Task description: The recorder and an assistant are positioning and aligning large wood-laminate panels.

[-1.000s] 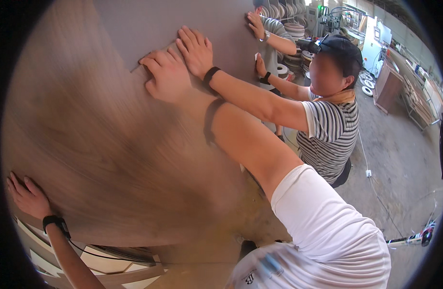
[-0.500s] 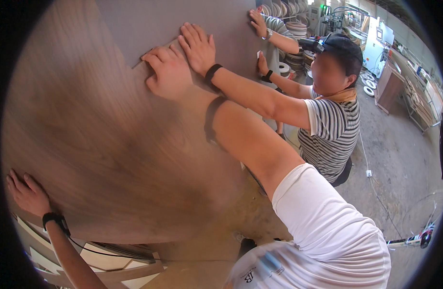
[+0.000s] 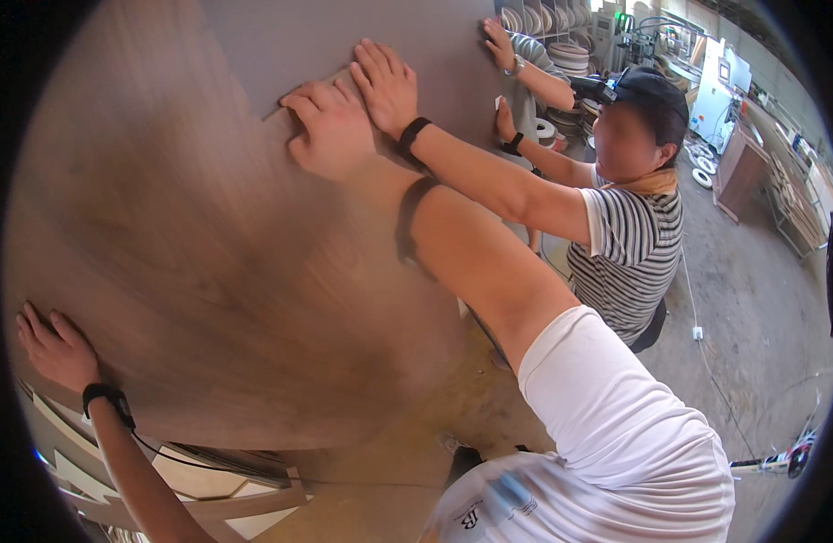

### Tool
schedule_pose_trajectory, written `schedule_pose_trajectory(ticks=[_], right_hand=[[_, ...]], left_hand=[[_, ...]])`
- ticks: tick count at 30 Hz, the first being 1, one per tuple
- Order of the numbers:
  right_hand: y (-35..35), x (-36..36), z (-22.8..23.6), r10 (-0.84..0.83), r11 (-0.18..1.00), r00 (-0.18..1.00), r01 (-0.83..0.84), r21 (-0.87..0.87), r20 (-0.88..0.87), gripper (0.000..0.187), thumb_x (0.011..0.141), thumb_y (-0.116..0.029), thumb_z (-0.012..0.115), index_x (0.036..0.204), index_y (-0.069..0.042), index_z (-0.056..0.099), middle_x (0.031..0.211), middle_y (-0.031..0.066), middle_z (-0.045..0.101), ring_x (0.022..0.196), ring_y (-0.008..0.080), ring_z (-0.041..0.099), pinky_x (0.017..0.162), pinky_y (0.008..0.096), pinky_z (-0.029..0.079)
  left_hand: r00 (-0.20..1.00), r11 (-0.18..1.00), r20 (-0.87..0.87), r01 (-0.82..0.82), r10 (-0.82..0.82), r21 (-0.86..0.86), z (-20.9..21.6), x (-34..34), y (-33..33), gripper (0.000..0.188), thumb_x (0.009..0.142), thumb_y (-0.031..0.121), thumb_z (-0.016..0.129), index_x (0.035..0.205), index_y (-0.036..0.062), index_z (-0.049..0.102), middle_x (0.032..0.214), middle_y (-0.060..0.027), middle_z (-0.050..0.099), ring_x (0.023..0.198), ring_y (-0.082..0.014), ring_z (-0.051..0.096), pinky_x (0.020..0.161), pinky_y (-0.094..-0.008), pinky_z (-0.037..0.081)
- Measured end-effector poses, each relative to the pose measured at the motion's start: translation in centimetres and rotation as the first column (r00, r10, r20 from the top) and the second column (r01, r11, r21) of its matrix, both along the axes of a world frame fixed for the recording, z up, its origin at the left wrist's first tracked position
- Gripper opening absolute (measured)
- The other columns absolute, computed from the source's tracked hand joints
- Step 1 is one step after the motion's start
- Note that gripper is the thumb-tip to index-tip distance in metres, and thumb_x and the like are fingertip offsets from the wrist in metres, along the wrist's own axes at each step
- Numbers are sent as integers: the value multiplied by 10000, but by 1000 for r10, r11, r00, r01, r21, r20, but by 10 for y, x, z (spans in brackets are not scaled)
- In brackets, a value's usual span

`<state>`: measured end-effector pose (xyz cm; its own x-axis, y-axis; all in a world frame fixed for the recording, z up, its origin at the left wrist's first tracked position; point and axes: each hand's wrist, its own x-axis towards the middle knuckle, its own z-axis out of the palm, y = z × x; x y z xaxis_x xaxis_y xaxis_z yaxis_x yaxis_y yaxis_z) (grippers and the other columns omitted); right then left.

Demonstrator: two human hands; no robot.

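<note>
Head view, from where I stand: wide brown wood-grain board point(image 3: 163, 235) fills L & centre, w/ flat matte grey-brown sheet point(image 3: 299, 41) at top; can't tell if sheet lies on board or butts against it. Person's bare L hand point(image 3: 61, 351) is palm-down on the board nr its lower-L edge, fingers a bit spread. Bare R hand point(image 3: 333, 131) is at the sheet's near corner, knuckles bent, thumb apart from fingers; can't tell if it pinches anything.

Co-worker in b/w striped shirt point(image 3: 629, 244) has one hand point(image 3: 386, 89) flat just beside that R hand, the other point(image 3: 509, 122) at sheet's far edge; another person's hand w/ silver watch point(image 3: 499, 45) is beyond it.

Progress, my guess: partway. Done: board & sheet are together, people placed around. Not done: hands-on part, as both of the person's hands are on the work. Exact remainder unclear. Bkgd: pale coiled rolls point(image 3: 568, 59), grey concrete floor point(image 3: 733, 362).
</note>
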<state>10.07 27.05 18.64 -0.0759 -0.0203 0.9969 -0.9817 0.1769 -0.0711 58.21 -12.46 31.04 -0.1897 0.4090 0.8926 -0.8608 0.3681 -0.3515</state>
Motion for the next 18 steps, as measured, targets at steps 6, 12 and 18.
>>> schedule_pose_trajectory(ticks=[6, 12, 18], right_hand=[[2, -2, 1, -5, 1000, 1000, 5, 4, 4, 490, 776, -162, 722, 1262, -97, 740, 1313, 92, 694, 1298, 328, 635, 1244, 575, 405], [3, -1, 1, 0, 1000, 1000, 0, -1, 1, 488, 776, -161, 724, 1260, -99, 745, 1311, 91, 699, 1304, 320, 634, 1247, 570, 401], [3, 2, 2, -9, 998, 1000, 8, -54, -23, 510, 725, -88, 700, 1232, -102, 751, 1258, 81, 711, 1236, 338, 672, 1175, 606, 500]], left_hand=[[998, 998, 10, 58, -58, -20, -5, -10, 18, 527, 1157, 426, 532, 1623, 184, 581, 1665, -120, 563, 1515, -379, 531, 1233, -510, 431], [997, 997, -7, 71, -71, -4, -5, -11, 20, 529, 1156, 443, 533, 1628, 209, 577, 1676, -89, 556, 1524, -349, 525, 1239, -496, 423], [998, 998, -14, 58, -58, -10, -5, -10, 20, 526, 1158, 436, 539, 1633, 213, 572, 1681, -75, 551, 1526, -335, 524, 1247, -487, 415]])
